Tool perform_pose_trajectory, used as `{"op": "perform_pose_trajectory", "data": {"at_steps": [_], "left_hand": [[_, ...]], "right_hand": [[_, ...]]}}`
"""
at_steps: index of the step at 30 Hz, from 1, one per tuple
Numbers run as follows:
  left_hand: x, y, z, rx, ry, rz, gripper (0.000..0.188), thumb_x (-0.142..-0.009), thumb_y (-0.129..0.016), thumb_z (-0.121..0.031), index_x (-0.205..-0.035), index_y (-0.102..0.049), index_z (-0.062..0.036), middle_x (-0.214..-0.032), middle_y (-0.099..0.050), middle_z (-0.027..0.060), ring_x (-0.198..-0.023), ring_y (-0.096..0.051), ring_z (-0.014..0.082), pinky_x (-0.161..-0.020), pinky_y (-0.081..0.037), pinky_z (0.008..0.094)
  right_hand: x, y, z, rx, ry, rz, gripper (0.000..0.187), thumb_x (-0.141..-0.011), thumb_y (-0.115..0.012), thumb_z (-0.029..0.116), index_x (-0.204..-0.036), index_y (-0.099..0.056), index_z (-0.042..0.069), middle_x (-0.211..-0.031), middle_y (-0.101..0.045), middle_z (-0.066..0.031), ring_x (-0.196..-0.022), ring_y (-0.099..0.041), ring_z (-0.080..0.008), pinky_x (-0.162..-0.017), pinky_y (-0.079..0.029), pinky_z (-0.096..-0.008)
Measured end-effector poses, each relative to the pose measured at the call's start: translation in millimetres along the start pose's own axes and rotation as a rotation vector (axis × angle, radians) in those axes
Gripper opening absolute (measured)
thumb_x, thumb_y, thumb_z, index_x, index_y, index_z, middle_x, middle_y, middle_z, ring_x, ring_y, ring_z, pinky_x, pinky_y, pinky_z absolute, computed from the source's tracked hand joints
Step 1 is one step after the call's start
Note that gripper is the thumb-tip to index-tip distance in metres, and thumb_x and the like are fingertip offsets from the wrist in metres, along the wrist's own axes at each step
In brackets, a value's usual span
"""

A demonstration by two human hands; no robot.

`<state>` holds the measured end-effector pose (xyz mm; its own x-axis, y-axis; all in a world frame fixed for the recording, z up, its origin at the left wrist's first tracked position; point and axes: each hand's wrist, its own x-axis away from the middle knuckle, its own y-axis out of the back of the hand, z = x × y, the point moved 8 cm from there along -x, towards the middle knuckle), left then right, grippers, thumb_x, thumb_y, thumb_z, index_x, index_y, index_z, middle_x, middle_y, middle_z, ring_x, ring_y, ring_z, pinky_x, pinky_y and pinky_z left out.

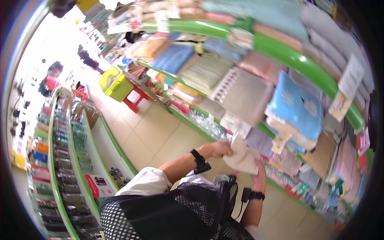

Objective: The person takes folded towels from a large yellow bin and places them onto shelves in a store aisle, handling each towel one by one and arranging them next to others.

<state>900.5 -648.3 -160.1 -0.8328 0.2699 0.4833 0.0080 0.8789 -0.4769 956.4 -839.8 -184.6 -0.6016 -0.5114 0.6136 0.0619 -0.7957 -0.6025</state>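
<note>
In front of the shelves a pale cream folded towel (241, 156) is held between my two hands, off the shelf. My left hand (221, 149) closes on its left edge. At its lower right edge, my right hand (261, 170) grips it; some of those fingers are hidden by the cloth. Just beyond the towel, stacks of folded towels fill the shelf, among them a grey-beige towel (248, 96) and a bright blue towel (298, 108) with a small pattern.
Green-edged shelving (304, 60) curves along the far and right side, with hanging price tags. A rack of small packaged goods (66, 160) stands at left. A yellow-green bin (116, 83) sits near a red stool (136, 100) on the tiled floor (150, 132). People are in the bright background.
</note>
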Motion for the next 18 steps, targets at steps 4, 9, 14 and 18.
{"op": "perform_pose_trajectory", "data": {"at_steps": [4,9,14,18], "left_hand": [[79,-2,-16,0.209,0.009,-0.064,0.045,-0.067,-0.06,0.002,-0.111,-0.053,-0.0003,-0.102,-0.061,0.0086,-0.085,-0.06,0.018,-0.077,-0.048,0.0287],[180,43,-7,-0.949,-0.819,-0.025,0.033,-0.073,-0.059,-0.001,-0.106,-0.055,0.0003,-0.103,-0.06,0.0136,-0.095,-0.057,0.0205,-0.082,-0.044,0.0286],[243,106,89,0.225,-0.313,-0.049,0.031,-0.083,-0.054,-0.01,-0.113,-0.051,-0.0017,-0.107,-0.06,0.0067,-0.097,-0.058,0.0156,-0.085,-0.045,0.0263],[318,137,131,0.771,-0.096,-0.114,0.031,-0.087,-0.051,-0.021,-0.111,-0.052,-0.0018,-0.108,-0.06,0.0068,-0.091,-0.06,0.0143,-0.081,-0.049,0.0282]], "right_hand": [[1,-27,-43,0.136,0.048,0.128,0.042,-0.078,-0.052,0.009,-0.118,-0.047,-0.002,-0.11,-0.056,-0.0134,-0.098,-0.057,-0.0249,-0.082,-0.049,-0.0366],[31,-115,-82,0.353,0.2,0.213,0.049,-0.074,-0.051,0.002,-0.122,-0.042,-0.003,-0.115,-0.053,-0.0142,-0.1,-0.056,-0.0258,-0.084,-0.048,-0.0367],[85,-237,-170,0.4,0.047,0.418,0.056,-0.071,-0.054,-0.001,-0.125,-0.038,-0.003,-0.117,-0.051,-0.0134,-0.104,-0.053,-0.0258,-0.09,-0.043,-0.036],[103,-312,-243,0.49,-0.048,0.578,0.056,-0.071,-0.056,0.0,-0.125,-0.038,-0.002,-0.118,-0.05,-0.0135,-0.106,-0.052,-0.0249,-0.093,-0.041,-0.036]]}}
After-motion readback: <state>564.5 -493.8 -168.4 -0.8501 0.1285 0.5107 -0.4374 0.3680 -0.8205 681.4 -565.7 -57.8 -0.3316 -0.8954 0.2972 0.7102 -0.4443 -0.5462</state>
